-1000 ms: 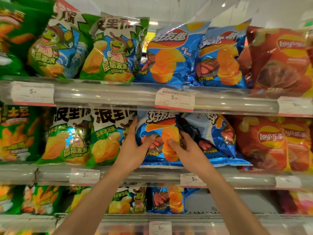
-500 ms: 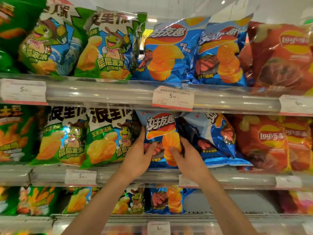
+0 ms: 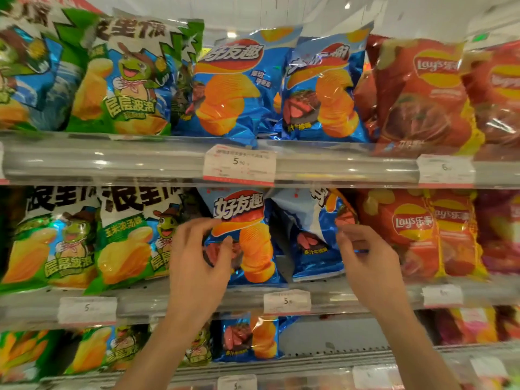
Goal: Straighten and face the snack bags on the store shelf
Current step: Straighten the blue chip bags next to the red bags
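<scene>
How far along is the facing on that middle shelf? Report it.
Done: the left blue bag stands upright, label forward. In hand: the left hand rests at its edge; the right hand hovers at the twisted blue bag, no grip yet. Left: turning that bag square.

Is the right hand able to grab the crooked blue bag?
Probably yes. The right hand is just beside the tilted blue bag, fingers at its edge, with nothing between.
</scene>
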